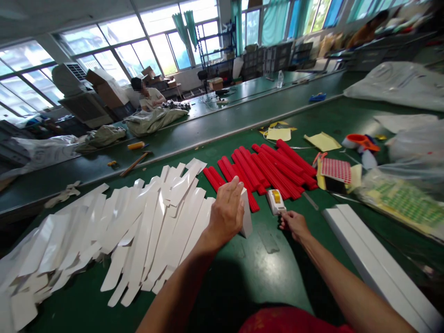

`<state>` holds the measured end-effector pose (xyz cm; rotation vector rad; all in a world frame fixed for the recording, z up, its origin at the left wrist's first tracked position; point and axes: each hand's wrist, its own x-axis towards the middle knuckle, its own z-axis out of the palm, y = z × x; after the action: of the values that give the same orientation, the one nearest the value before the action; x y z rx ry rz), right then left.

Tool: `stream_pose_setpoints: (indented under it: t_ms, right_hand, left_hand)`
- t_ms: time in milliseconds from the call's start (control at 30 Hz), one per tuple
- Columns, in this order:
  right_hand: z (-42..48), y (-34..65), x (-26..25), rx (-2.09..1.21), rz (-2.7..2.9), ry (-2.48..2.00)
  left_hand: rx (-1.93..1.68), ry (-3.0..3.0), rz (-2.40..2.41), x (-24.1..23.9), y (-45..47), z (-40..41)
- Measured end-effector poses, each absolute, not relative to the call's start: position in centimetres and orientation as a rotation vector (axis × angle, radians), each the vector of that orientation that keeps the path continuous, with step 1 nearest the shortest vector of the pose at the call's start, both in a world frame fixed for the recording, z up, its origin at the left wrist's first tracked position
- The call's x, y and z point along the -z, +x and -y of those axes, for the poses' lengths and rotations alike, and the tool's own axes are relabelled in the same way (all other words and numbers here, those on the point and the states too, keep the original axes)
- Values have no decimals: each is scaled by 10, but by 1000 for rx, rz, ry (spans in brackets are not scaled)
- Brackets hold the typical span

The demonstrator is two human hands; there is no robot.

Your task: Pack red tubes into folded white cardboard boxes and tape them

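The left hand [227, 208] holds a white box [246, 215], fingers straight and close together along the box's left side; the thumb's grip is hidden. The box stands up from the counter [284, 277], and whether its lower end touches down cannot be told. The right hand [293, 224] is pinched narrow, fingertips at the near end of a white tape dispenser [276, 202] with a yellow roll in it. Whether a bit of tape is between those fingers is too small to see. The dispenser lies just beyond the right hand. Between the hands, a little nearer the body, a clear strip [268, 242] lies flat.

Just beyond both hands is a slanting spread of red rods [274, 166]. Left of the left hand, flat cartons [149, 231] overlap in a wide, loose heap. Right of the right hand lies a long white bar [378, 273]. Beyond that hand to the right are a dotted sheet [336, 170], yellow paper [322, 141], an orange ring [359, 138] and a plastic bag [405, 199] with green print showing.

Well beyond the left hand lie a wooden stick [134, 163] and a yellow tool [136, 145]. Farther off, a co-worker [152, 97] sits behind a grey sack [154, 121]; a bottle [280, 79] stands far beyond the right hand.
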<state>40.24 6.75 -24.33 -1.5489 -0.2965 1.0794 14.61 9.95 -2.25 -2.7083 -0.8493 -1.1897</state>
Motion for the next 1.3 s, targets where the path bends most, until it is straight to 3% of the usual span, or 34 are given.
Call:
stream_pose_setpoints:
  t_ms: [200, 433, 533, 667, 800, 1133, 1300]
  right_hand:
    - [-72, 417, 234, -1147, 393, -1643]
    - [-55, 408, 213, -1141, 511, -1715]
    - [-48, 385, 172, -1171, 611, -1535]
    - [-45, 349, 79, -1154, 854, -1058]
    - [-49, 322, 14, -1103, 1036, -949]
    - [-59, 298, -1, -973, 1107, -1191]
    - [-70, 306, -15, -1420, 941, -1210]
  left_hand:
    - [1379, -2698, 957, 27, 149, -96]
    - [1358, -2660, 925, 28, 153, -88]
    - [1384, -2666, 946, 30, 153, -90]
    - [1413, -2677, 934, 30, 157, -94]
    - [1393, -2669, 925, 30, 163, -95]
    - [1426, -2586, 1013, 36, 165, -92]
    - [1541, -2558, 1057, 38, 164, -87]
